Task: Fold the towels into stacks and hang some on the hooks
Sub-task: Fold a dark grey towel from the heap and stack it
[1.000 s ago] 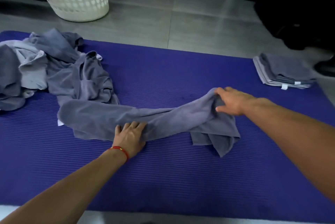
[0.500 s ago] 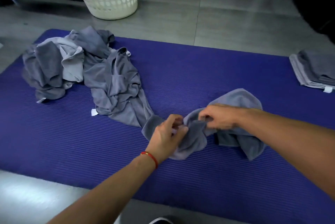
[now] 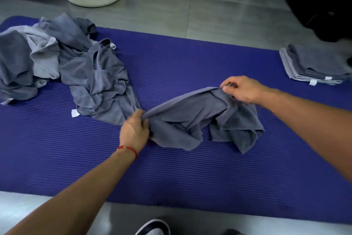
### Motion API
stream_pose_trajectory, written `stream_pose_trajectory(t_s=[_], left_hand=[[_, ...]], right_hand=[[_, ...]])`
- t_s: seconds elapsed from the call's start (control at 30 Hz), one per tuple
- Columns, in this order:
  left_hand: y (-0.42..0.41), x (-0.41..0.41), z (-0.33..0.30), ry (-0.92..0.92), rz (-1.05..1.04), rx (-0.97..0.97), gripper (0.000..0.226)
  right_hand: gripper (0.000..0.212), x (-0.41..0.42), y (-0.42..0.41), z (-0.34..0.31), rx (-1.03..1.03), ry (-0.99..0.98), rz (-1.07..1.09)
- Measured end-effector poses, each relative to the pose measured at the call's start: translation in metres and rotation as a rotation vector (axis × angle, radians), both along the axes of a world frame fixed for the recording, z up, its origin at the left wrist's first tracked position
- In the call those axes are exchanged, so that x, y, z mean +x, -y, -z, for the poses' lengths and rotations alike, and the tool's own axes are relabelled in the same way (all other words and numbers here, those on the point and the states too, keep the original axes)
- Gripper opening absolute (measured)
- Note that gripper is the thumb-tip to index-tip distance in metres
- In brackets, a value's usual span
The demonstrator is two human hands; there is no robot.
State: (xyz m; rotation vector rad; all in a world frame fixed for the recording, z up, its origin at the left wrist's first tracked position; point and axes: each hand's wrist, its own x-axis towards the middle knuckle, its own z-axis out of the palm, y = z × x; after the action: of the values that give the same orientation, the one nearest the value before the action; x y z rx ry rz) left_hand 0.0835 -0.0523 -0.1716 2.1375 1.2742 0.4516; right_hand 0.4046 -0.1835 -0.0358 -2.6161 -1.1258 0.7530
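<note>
Gripping 1 towel (image 3: 192, 118) edge, apparently taut, both hands: left (image 3: 135, 132), right (image 3: 242, 89).

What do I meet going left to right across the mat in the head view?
Pile of unfolded towels → left hand → grey towel stretched between both hands → right hand → folded stack at the purple mat's right edge.
</note>
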Motion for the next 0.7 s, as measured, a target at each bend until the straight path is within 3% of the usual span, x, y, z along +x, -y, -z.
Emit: stream_pose_trajectory(t_s=[0.07,0.13,0.23,0.3,0.47,0.53,0.6,0.7], left_hand=[[-0.009,-0.005,-0.007,-0.035,-0.029,0.013,0.016],[-0.009,-0.012,-0.013,-0.143,0.025,0.107,0.039],[0.019,0.006,-0.012,-0.279,0.233,0.308,0.066],[0.032,0.01,-0.018,-0.26,0.366,0.441,0.065],[0.06,0.046,-0.026,-0.201,0.76,0.47,0.062],[0.065,0.065,-0.027,-0.208,0.84,0.458,0.068],[0.068,0.089,-0.031,-0.176,0.845,0.408,0.077],[0.075,0.13,-0.044,-0.038,0.843,0.292,0.089]], right_hand=[[0.017,0.01,0.01,-0.006,-0.107,0.013,-0.018],[0.021,0.009,0.026,0.008,-0.352,0.15,-0.105],[0.05,0.013,0.088,0.063,-0.539,0.211,0.052],[0.066,0.0,0.11,0.095,-0.428,0.147,0.221],[0.013,0.003,0.128,0.127,0.22,0.098,0.475],[0.009,0.016,0.118,0.102,0.397,-0.015,0.54],[0.012,0.026,0.104,0.064,0.578,-0.255,0.546],[0.016,0.026,0.088,0.004,0.626,-0.409,0.422]])
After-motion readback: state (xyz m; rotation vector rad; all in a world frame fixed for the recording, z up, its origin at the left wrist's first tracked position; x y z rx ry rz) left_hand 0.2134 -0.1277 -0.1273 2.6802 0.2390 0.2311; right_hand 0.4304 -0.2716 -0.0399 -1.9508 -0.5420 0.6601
